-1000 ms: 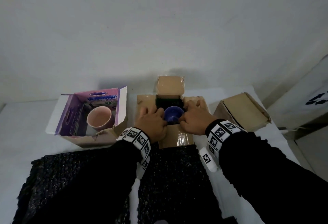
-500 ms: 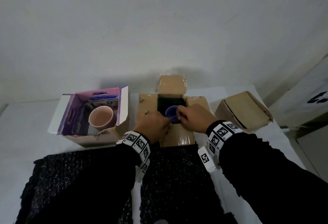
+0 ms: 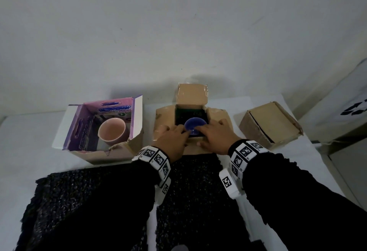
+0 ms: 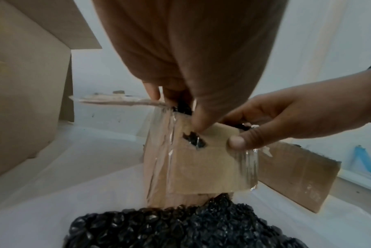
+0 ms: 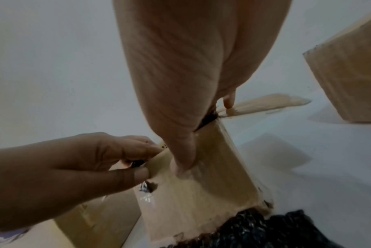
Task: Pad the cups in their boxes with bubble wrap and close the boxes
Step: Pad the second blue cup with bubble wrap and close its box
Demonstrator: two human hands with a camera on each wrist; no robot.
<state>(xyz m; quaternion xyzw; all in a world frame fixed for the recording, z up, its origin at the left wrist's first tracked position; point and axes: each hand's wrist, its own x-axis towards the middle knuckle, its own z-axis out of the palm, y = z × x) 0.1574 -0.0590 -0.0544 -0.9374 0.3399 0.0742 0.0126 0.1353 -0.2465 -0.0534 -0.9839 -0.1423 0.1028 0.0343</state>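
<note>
White worktop (image 3: pixel 23 131) under a bare wall: both hands work at the open brown box (image 3: pixel 216 115), the blue cup (image 3: pixel 193 127) lying just beyond their fingertips. Left hand (image 3: pixel 172 139) pinches black bubble wrap (image 4: pixel 181 108) at the near rim; right hand (image 3: pixel 215 136) grips the near flap (image 4: pixel 205 161). Padding inside is mostly hidden.

The brown cardboard box (image 3: pixel 191 111) is looking matt, with glossy clear tape (image 4: pixel 243 167) catching light. The black bubble wrap (image 3: pixel 194 191) is glinting, knobbly plastic. The blue cup (image 3: pixel 193 126) is shining smooth.
</note>
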